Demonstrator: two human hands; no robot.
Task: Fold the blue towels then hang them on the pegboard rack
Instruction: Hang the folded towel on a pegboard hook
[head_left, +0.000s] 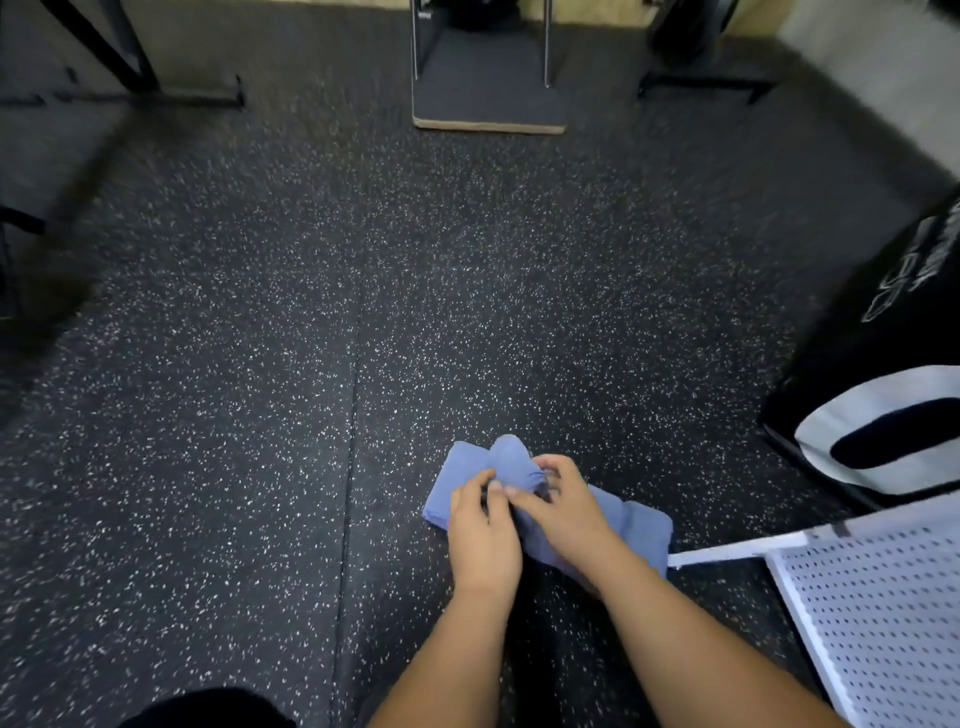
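A blue towel (636, 525), partly folded and bunched, is held low over the dark speckled floor at bottom centre. My left hand (480, 530) pinches its cloth near the middle. My right hand (563, 506) grips the bunched upper part beside it, the fingers of both hands close together. The white pegboard rack (883, 613) stands at the bottom right, with one white bar (737, 552) reaching toward the towel's right end.
A black bag with white lettering (883, 374) stands at the right edge. A step platform with metal legs (488, 98) is at the far centre. Black equipment frames (130, 78) stand at the far left and far right. My dark-clothed knee (208, 709) shows at the bottom.
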